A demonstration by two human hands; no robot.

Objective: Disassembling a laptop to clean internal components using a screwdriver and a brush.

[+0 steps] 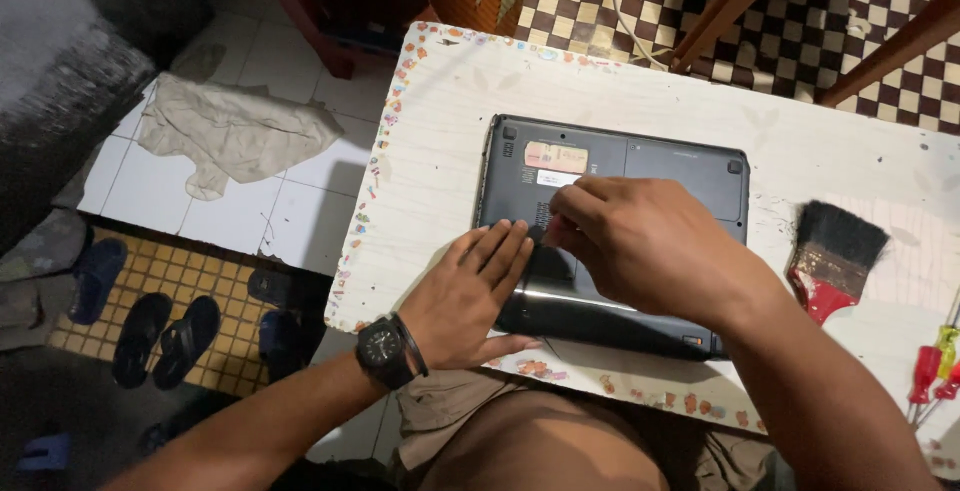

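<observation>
Hands meet on an upturned dark-grey plastic laptop: left hand flat, grip apart; right hand, grip pinched together at its underside, on the white bench.

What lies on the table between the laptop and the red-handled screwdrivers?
A paintbrush with a red handle and black bristles lies between the upturned laptop and the screwdrivers, seen in the head view.

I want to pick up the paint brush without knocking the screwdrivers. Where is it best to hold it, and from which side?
Grip the paint brush by its red handle, the narrow end that points toward the table's near edge. Come from above, slightly from the laptop side: the screwdrivers lie just to its right, while the left side is bare. The black bristles are wide and soft, a poor hold. The right hand is closest.
</observation>
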